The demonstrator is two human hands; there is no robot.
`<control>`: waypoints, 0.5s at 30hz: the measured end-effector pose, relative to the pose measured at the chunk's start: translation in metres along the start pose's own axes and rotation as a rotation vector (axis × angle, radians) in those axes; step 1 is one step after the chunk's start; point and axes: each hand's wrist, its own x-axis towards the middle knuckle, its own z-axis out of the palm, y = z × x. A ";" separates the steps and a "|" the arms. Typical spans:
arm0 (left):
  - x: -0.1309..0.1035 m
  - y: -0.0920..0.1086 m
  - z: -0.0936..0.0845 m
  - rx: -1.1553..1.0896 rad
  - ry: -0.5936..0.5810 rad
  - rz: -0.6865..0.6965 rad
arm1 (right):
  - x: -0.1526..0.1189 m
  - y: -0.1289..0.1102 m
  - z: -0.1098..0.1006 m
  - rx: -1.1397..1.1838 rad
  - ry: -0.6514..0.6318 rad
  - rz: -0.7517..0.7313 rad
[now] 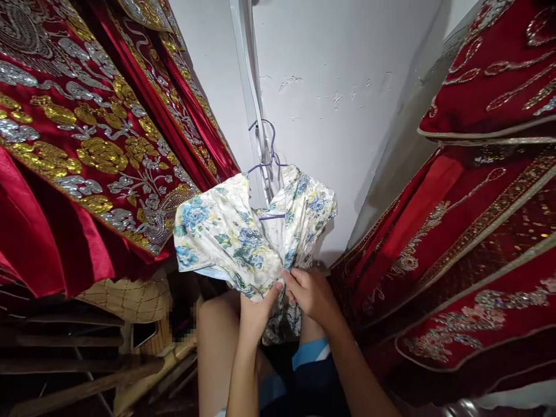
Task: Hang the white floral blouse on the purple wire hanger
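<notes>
A white floral dress [247,237] with blue and green flowers hangs on a purple hanger [273,145], its front opening spread at the neck. My left hand [258,307] is closed on the left edge of the opening, thumb on top and fingers behind the cloth. Close beside it, my right hand [306,289] pinches the other front edge between thumb and fingers. Both hands are near the lower end of the opening. The cloth hides some of the fingertips.
Red garments [108,116] with gold and silver embroidery hang at the left, and more red beaded garments [478,231] at the right. A metal bar [244,58] runs down the white wall [330,87]. Wooden furniture [147,370] stands at the lower left.
</notes>
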 end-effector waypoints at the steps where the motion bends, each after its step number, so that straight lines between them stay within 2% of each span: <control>1: 0.000 0.001 -0.001 0.015 0.009 0.008 | 0.002 -0.001 -0.001 -0.025 -0.006 -0.005; 5: -0.003 0.005 -0.007 0.037 0.010 0.010 | 0.005 0.002 -0.004 -0.037 -0.038 -0.023; 8: -0.006 0.006 -0.004 0.025 -0.007 0.006 | 0.001 0.000 -0.002 -0.003 0.023 -0.052; 11: -0.008 0.007 0.001 0.015 -0.014 0.004 | -0.004 -0.010 -0.003 0.002 0.075 -0.060; 15: -0.009 0.005 0.003 0.030 0.007 -0.023 | -0.010 -0.027 -0.010 0.018 0.058 -0.048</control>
